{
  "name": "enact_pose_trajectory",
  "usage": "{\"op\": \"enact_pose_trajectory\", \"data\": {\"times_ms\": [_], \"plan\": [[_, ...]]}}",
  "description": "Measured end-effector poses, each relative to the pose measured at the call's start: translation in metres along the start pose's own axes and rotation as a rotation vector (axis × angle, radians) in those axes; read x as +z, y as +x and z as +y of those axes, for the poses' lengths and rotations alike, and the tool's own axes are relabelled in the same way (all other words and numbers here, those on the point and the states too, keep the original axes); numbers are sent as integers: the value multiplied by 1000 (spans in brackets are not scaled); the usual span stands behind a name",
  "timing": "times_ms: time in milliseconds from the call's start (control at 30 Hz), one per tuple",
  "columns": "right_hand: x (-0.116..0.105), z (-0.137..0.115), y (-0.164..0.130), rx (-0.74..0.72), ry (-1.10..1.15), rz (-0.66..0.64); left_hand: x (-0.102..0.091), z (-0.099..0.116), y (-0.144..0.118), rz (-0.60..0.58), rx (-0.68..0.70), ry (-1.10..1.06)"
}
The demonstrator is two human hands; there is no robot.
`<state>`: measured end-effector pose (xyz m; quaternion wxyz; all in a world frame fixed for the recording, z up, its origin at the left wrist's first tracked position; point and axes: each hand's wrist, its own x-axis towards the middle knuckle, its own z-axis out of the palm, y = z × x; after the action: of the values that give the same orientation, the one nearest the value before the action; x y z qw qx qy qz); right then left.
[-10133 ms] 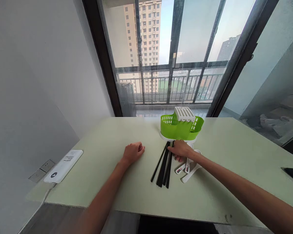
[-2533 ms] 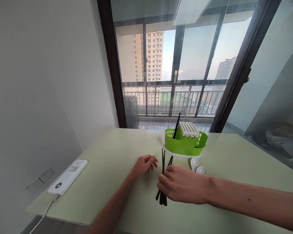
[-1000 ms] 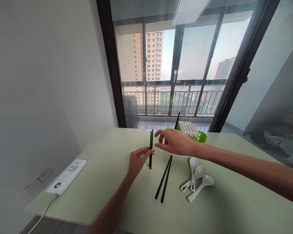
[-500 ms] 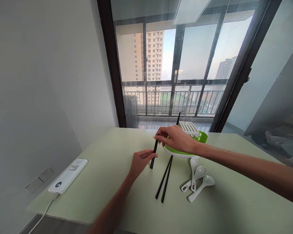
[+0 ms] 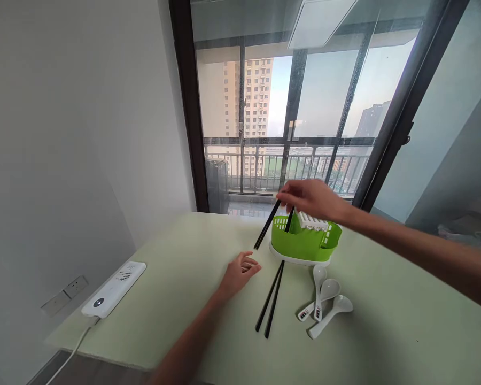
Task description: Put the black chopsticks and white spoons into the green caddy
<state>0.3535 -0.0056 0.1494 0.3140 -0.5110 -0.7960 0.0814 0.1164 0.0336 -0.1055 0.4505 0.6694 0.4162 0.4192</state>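
Right hand: the right hand (image 5: 310,197) is raised above the green cutlery drainer (image 5: 304,241), fingers pinched on the top end of a pair of black chopsticks (image 5: 266,225).
Held chopsticks: they slant down and to the left from the fingers, their lower tips in the air left of the drainer and above the table; they do not touch the drainer's wall that I can see.
Left hand: the left hand (image 5: 240,270) rests on the pale green table (image 5: 176,289), palm down, fingers loosely curled and a little apart, holding nothing. It lies just left of the loose chopsticks.
Loose chopsticks: two black chopsticks (image 5: 270,299) lie side by side on the table, running from the drainer's base toward the near edge.
Chopstick in drainer: one black chopstick (image 5: 289,220) stands tilted in the left compartment, its top hidden behind the right hand.
Drainer: it sits on a white drip tray (image 5: 299,260), with a white slotted insert (image 5: 312,220) at its top.
Spoons: three white ceramic spoons (image 5: 324,305) lie close together right of the loose chopsticks, bowls toward the drainer, two handles bearing labels.
Left edge: a white power strip (image 5: 114,280) lies at the table's left side, its cable dropping off the edge.
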Motion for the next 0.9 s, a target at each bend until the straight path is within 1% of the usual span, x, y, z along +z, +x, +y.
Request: {"op": "enact_pose_trajectory", "data": {"times_ms": [67, 133, 200, 267, 333, 467, 567, 733, 833, 900], "plan": [[-26, 5, 9, -9, -62, 95, -1, -6, 3, 48, -10, -24], [-48, 12, 17, -21, -151, 155, -3, -10, 5, 49, -19, -24], [-60, 23, 24, -19, -242, 177, -3, -11, 6, 37, -17, 1], [-60, 38, 30, 1, -300, 165, -2, -10, 5, 28, -17, 29], [-50, 56, 36, 28, -315, 130, -2, -8, 3, 19, -19, 54], [-18, 93, 47, 108, -289, 35, -1, -4, 2, 8, -12, 91], [4, 112, 55, 155, -284, -30, -1, -6, 3, -1, -11, 108], [26, 128, 66, 215, -230, -90, -2, -7, 4, -14, -3, 144], [32, 133, 70, 275, -236, -72, -3, -2, 3, -29, 6, 164], [33, 134, 72, 315, -259, -27, -3, 1, 2, -37, 3, 171]]}}
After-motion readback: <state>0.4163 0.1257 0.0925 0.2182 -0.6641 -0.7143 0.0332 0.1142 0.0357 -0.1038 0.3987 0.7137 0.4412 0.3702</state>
